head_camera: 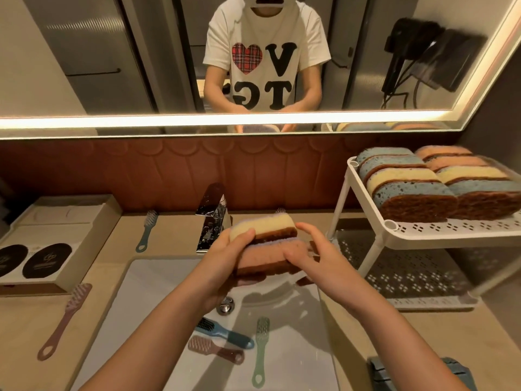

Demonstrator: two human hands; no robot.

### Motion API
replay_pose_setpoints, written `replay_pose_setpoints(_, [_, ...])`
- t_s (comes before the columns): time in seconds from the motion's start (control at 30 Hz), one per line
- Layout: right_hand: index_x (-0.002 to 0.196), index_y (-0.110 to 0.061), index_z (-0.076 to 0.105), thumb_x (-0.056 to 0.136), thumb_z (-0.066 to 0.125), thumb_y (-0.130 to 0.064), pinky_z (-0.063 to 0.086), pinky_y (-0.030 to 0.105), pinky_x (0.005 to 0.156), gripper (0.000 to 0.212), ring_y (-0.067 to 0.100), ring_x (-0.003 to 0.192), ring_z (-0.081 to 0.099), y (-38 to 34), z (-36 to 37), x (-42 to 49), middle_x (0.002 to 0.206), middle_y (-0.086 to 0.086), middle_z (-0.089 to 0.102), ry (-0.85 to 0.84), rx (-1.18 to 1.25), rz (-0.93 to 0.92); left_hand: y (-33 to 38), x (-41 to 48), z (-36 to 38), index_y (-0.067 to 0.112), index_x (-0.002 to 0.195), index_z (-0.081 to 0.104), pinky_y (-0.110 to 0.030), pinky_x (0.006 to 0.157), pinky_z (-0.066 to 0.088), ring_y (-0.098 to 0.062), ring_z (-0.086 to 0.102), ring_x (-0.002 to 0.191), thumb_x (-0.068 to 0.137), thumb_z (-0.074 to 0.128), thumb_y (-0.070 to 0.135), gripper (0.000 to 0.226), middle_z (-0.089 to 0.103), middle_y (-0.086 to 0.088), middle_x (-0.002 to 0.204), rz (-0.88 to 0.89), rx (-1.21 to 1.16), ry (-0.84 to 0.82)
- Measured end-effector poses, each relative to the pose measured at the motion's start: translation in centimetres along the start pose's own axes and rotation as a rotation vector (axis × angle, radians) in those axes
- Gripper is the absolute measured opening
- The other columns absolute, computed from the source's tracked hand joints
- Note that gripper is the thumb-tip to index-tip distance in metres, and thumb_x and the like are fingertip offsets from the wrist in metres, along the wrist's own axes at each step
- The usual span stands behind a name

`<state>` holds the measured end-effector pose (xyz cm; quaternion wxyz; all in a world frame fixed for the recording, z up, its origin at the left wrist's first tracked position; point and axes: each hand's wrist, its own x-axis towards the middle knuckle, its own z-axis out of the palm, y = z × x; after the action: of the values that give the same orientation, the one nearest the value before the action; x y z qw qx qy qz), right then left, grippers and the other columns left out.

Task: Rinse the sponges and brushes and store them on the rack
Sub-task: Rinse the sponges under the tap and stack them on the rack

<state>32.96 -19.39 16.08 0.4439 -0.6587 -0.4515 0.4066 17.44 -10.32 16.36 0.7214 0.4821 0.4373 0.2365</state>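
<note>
Over the white sink (158,320) I hold a stack of sponges between both hands. My left hand (225,255) grips its left end and my right hand (313,253) grips its right end. A yellow sponge (265,225) lies on top, and a pink sponge (265,256) with a brown scouring layer sits below it. The white two-tier rack (423,231) at the right carries several blue, yellow and pink sponges (408,187) on its top shelf. Three brushes lie in the sink: blue (225,333), pink (215,349) and green (260,351).
A chrome tap (211,218) stands behind the sink, just left of the sponges. A blue brush (146,231) and a pink brush (66,320) lie on the counter at the left, beside an open cardboard box (84,241). The rack's lower shelf (408,277) holds nothing visible. A mirror fills the back wall.
</note>
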Motion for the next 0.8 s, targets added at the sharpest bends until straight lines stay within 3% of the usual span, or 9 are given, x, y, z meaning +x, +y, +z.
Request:
replay_pose_setpoints(0.1, [0.134, -0.033, 0.039, 0.083, 0.062, -0.036, 0.053, 0.018, 0.075, 0.057, -0.006, 0.089, 0.06, -0.6, -1.2, -0.1, 0.104, -0.018, 0.054, 0.117, 0.01, -0.072, 0.9, -0.1, 0.9, 0.032, 0.118, 0.054, -0.036, 0.069, 0.054, -0.019, 0.062, 0.094, 0.091, 0.051, 0.037, 0.027, 0.065, -0.004, 0.11, 0.049, 0.09, -0.032])
replay_pose_setpoints(0.2, [0.127, -0.036, 0.047, 0.082, 0.063, -0.036, 0.052, 0.028, 0.087, 0.047, 0.004, 0.102, 0.056, -1.3, -3.1, -0.4, 0.111, -0.009, 0.057, 0.249, -0.001, -0.133, 1.9, 0.1, 1.7, 0.035, 0.117, 0.057, -0.031, 0.078, 0.042, -0.011, 0.061, 0.096, 0.091, 0.049, 0.041, 0.027, 0.068, 0.005, 0.109, 0.188, 0.155, 0.001])
replay_pose_setpoints(0.27, [0.121, -0.033, 0.053, 0.083, 0.062, -0.033, 0.05, 0.025, 0.084, 0.039, 0.005, 0.102, 0.056, -1.8, -4.4, -0.7, 0.109, -0.006, 0.059, 0.331, 0.039, -0.175, 2.8, 0.0, 2.2, 0.033, 0.112, 0.059, -0.031, 0.083, 0.038, -0.008, 0.061, 0.09, 0.091, 0.05, 0.039, 0.025, 0.07, 0.008, 0.103, 0.22, 0.09, 0.024])
replay_pose_setpoints(0.4, [0.111, -0.024, 0.059, 0.084, 0.059, -0.033, 0.053, 0.02, 0.076, 0.029, -0.001, 0.089, 0.061, -2.7, -8.0, -1.7, 0.101, -0.007, 0.065, 0.486, 0.107, -0.246, 4.6, -0.3, 4.3, 0.025, 0.095, 0.062, -0.025, 0.07, 0.042, -0.014, 0.061, 0.08, 0.093, 0.049, 0.031, 0.014, 0.072, 0.004, 0.079, 0.19, -0.086, -0.012])
replay_pose_setpoints(0.5, [0.103, -0.028, 0.061, 0.078, 0.057, -0.043, 0.052, 0.014, 0.064, 0.03, -0.002, 0.086, 0.063, -2.9, -10.8, -2.7, 0.099, -0.006, 0.066, 0.561, 0.155, -0.267, 5.0, 0.0, 5.6, 0.022, 0.095, 0.059, -0.029, 0.07, 0.038, -0.019, 0.054, 0.076, 0.093, 0.048, 0.031, 0.015, 0.071, 0.001, 0.066, 0.197, -0.094, -0.044])
replay_pose_setpoints(0.63, [0.103, -0.03, 0.063, 0.083, 0.056, -0.046, 0.051, 0.027, 0.081, 0.027, 0.009, 0.099, 0.062, -2.4, -14.8, -4.2, 0.106, -0.005, 0.066, 0.685, 0.144, -0.264, 5.1, 0.7, 7.4, 0.021, 0.105, 0.058, -0.027, 0.074, 0.046, -0.018, 0.062, 0.083, 0.088, 0.055, 0.032, 0.02, 0.068, -0.006, 0.093, 0.154, -0.121, -0.073])
replay_pose_setpoints(0.8, [0.101, -0.027, 0.062, 0.09, 0.054, -0.036, 0.054, 0.022, 0.072, 0.017, 0.013, 0.1, 0.061, -0.4, -19.0, -4.6, 0.103, -0.002, 0.064, 0.842, 0.145, -0.199, 5.2, 0.8, 9.6, 0.017, 0.114, 0.058, -0.031, 0.088, 0.05, -0.025, 0.063, 0.102, 0.085, 0.058, 0.029, 0.031, 0.064, -0.014, 0.114, 0.156, -0.127, -0.188])
